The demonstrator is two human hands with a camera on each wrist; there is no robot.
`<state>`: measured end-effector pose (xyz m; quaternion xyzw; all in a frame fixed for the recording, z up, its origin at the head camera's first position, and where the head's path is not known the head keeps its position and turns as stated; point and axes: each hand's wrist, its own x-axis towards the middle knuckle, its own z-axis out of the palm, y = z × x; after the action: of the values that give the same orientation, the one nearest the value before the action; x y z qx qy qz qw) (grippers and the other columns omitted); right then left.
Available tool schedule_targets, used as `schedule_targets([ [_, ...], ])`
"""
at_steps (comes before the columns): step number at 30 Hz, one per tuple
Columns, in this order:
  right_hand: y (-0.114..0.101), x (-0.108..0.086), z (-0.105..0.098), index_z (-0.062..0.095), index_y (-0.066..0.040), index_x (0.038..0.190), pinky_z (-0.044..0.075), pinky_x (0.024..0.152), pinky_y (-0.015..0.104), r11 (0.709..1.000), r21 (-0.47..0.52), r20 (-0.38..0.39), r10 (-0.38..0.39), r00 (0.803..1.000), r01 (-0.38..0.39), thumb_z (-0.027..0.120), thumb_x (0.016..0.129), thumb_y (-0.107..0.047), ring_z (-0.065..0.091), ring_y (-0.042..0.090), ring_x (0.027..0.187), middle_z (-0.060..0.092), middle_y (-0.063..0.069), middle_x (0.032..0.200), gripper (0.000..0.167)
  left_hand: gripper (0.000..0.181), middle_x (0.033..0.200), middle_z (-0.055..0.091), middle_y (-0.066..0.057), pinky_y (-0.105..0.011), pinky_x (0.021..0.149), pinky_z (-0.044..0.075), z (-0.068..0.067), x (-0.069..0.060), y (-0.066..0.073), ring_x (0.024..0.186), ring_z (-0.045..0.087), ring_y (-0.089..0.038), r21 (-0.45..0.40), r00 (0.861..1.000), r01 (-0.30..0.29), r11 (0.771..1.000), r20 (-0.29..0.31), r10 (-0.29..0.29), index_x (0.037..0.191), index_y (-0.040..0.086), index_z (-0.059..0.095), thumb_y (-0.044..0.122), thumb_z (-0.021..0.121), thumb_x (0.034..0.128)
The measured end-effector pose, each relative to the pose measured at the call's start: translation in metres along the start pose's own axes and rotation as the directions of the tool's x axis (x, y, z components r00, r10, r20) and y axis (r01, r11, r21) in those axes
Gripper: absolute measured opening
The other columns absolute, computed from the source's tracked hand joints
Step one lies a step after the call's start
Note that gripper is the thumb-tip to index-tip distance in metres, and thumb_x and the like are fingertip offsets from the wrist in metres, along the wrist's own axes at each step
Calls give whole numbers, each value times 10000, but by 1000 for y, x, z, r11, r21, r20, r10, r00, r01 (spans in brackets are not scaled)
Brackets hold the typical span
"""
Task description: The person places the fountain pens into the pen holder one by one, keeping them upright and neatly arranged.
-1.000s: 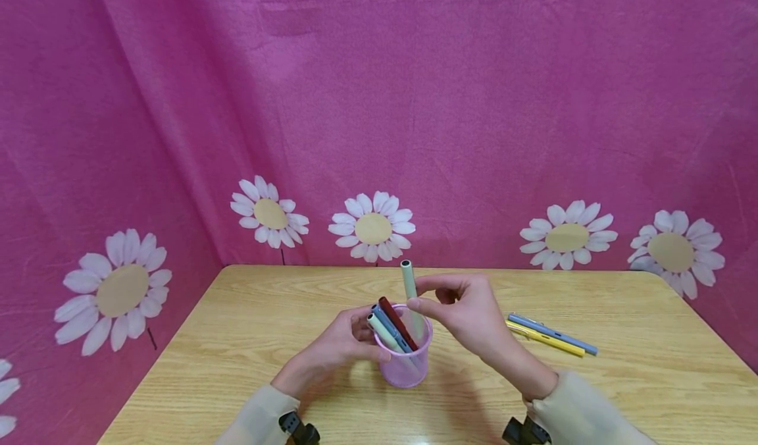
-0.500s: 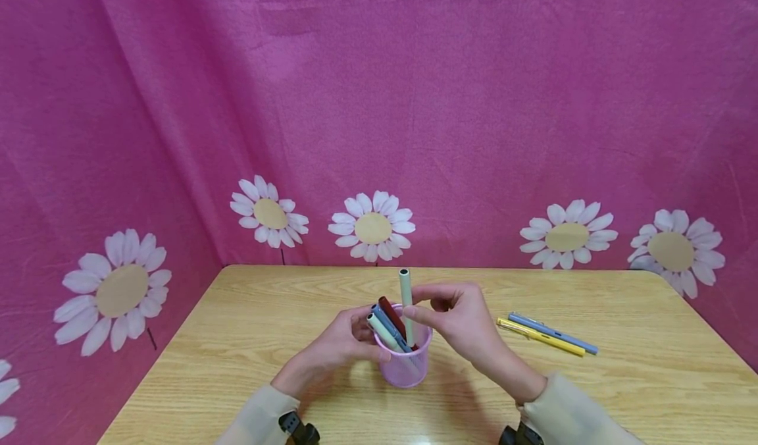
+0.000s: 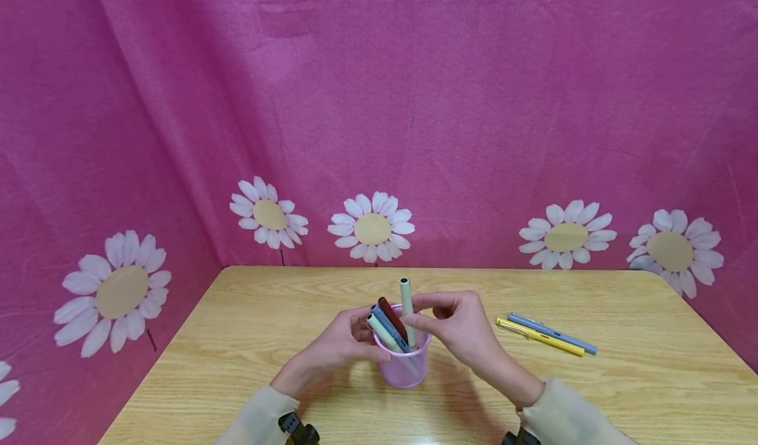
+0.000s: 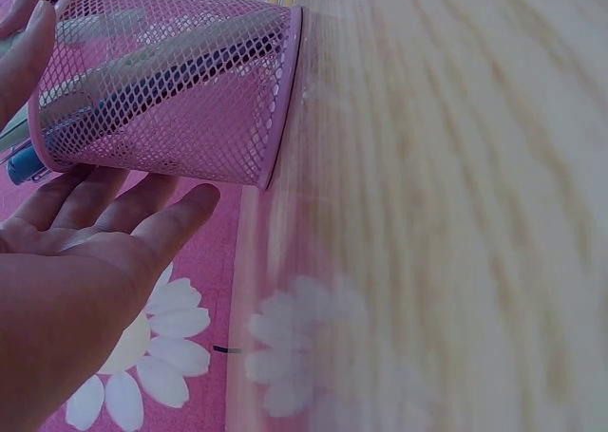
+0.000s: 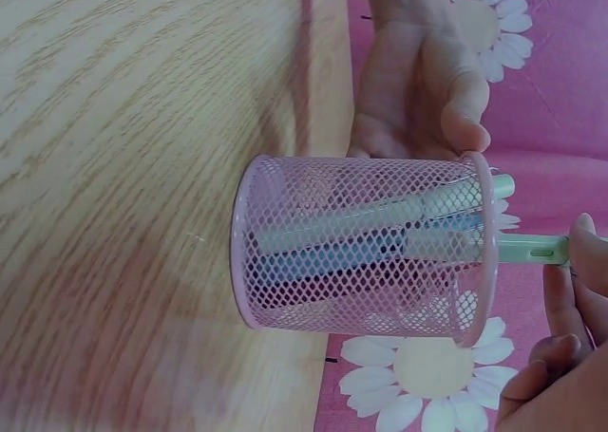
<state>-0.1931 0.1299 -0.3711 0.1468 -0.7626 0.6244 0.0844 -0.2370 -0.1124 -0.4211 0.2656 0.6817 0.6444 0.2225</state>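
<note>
A pink mesh pen cup [image 3: 405, 371] stands upright on the table. My left hand [image 3: 339, 341] holds it from the left, thumb at the front of the rim and fingers around the side. Inside, leaning left, are a mint-green pen [image 3: 382, 332], a blue pen [image 3: 385, 321] and a dark red pen [image 3: 390, 313]. My right hand [image 3: 463, 326] pinches a second light green pen [image 3: 406, 295] between thumb and forefinger. That pen is nearly upright, its lower part inside the cup, as the mesh shows in the right wrist view.
To the right, a yellow pen [image 3: 547, 341] and a blue pen [image 3: 559, 335] lie side by side on the wooden table [image 3: 266, 300]. A pink cloth [image 3: 462, 135] with white daisies hangs behind and to the left.
My right hand has lowered the light green pen deeper into the cup and shifted slightly left. The left hand and the cup have stayed in place.
</note>
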Motion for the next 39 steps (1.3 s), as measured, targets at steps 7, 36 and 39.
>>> schedule_targets([
  [7, 4, -1, 2, 831, 0, 1026, 334, 571, 192, 1000, 5, -1, 29, 1000, -29, 899, 824, -53, 527, 78, 726, 797, 89, 943, 220, 645, 1316, 684, -158, -387, 993, 560, -1, 1, 0, 1149, 679, -290, 8, 1000, -29, 1000, 11, 29, 1482, 28, 570, 106, 844, 903],
  [36, 12, -6, -2, 841, -27, 985, 253, 528, 193, 994, -106, 64, -12, 998, 19, 891, 828, -47, 319, 50, 575, 785, 37, 884, 166, 602, 1241, 701, -139, -356, 949, 570, 0, 0, 1, 1081, 684, -253, 15, 999, -48, 999, -2, 48, 1420, -14, 598, 88, 855, 885],
  [39, 10, -6, -8, 841, -43, 978, 232, 517, 202, 989, -138, 40, -49, 998, 54, 882, 840, -44, 284, 49, 560, 752, 1, 843, 144, 581, 1205, 709, -137, -332, 912, 575, 0, 1, 0, 1034, 684, -228, 21, 998, -60, 998, -6, 60, 1394, -32, 611, 68, 856, 877],
])
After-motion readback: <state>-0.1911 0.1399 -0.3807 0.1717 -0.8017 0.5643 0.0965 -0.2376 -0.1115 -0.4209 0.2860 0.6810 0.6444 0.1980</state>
